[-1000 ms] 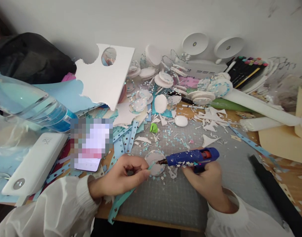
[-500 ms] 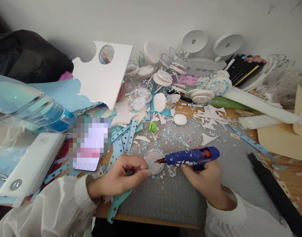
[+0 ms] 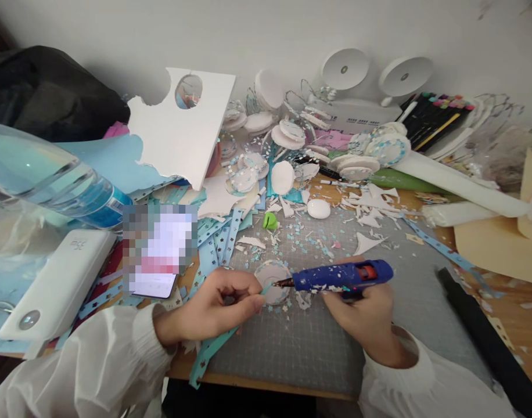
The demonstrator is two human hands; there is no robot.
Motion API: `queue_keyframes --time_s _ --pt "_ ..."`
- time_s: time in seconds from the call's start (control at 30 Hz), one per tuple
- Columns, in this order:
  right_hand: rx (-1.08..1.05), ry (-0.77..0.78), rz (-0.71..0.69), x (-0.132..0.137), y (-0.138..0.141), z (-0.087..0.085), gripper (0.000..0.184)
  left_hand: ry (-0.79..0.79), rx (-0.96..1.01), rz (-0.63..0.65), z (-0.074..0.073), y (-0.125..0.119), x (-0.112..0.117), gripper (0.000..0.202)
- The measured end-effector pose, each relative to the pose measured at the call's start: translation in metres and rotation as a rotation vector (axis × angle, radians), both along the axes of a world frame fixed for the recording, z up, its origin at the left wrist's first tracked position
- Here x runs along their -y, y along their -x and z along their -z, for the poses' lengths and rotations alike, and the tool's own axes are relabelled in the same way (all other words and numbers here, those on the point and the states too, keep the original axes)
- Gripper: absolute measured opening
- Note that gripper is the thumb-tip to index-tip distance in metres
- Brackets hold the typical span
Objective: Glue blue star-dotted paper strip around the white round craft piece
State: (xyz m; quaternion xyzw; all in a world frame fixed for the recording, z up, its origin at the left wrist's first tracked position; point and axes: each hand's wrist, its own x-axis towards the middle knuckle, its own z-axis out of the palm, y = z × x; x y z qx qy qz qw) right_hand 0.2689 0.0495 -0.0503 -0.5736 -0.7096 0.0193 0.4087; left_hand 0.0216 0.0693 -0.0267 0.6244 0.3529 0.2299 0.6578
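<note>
My right hand [image 3: 362,316] grips a blue glue gun [image 3: 342,276] speckled with white bits. Its nozzle points left at a small round disc [image 3: 272,281] lying on the grey cutting mat [image 3: 301,342]. My left hand [image 3: 216,307] is closed in a pinch on a light blue paper strip [image 3: 211,345] with star cut-outs, holding its end by the disc and the nozzle tip. The strip trails down past the table's front edge.
White foam board [image 3: 183,130] with round holes leans at the back. Round white discs [image 3: 287,136], paper scraps and blue strips litter the desk. A water bottle [image 3: 52,180], a white power bank [image 3: 52,284] and a phone [image 3: 159,249] lie left. Markers [image 3: 435,116] sit back right.
Both hands stay at the disc with almost no motion. The glue gun has shifted slightly to the right and the view has tilted a little.
</note>
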Motion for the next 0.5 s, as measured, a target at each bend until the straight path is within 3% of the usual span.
queue_keyframes --time_s 0.3,0.43,0.5 --pt "0.005 -0.142 0.110 0.000 -0.002 0.002 0.019 0.011 0.023 0.004 0.002 0.001 0.002 0.033" --pt "-0.003 -0.164 0.346 0.003 -0.034 0.005 0.021 0.012 0.032 -0.013 0.002 0.002 0.002 0.036" --pt "0.120 -0.190 0.495 0.009 -0.061 0.011 0.030 0.026 0.031 -0.021 0.003 0.003 0.002 0.037"
